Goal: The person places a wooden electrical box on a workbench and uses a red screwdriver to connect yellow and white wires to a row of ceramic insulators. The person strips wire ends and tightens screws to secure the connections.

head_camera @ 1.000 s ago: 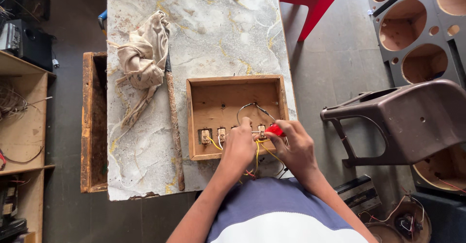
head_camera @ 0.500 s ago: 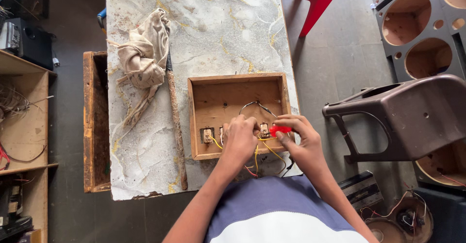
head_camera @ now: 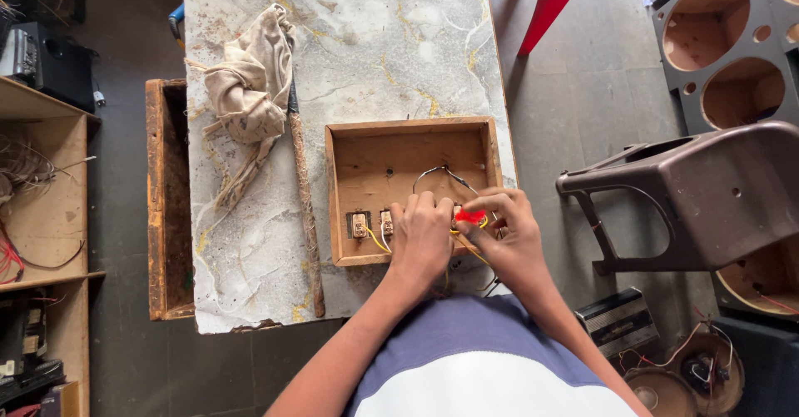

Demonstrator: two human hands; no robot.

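The right hand (head_camera: 509, 235) pinches a small red-handled tool (head_camera: 471, 215), apparently a screwdriver, at the near wall of the shallow wooden box (head_camera: 408, 138). The left hand (head_camera: 422, 238) lies curled over the terminals beside it; whether it grips anything cannot be told. Yellow wires (head_camera: 376, 240) run to small switch parts (head_camera: 359, 224) at the left hand's 9 o'clock. This looks like fastening a wire connection; steadiness is called for. A rag (head_camera: 250, 92) lies at 10 o'clock on the marble table (head_camera: 374, 42).

**Setting: a speaker-repair workshop**

Marble-patterned tabletop (head_camera: 374, 42) with a dirty rag (head_camera: 250, 84), beside cut speaker-cabinet panels (head_camera: 724, 42), loose speaker drivers (head_camera: 691, 375) on the concrete floor (head_camera: 574, 109), and wooden shelves (head_camera: 42, 192) holding tangled wires (head_camera: 25, 167).
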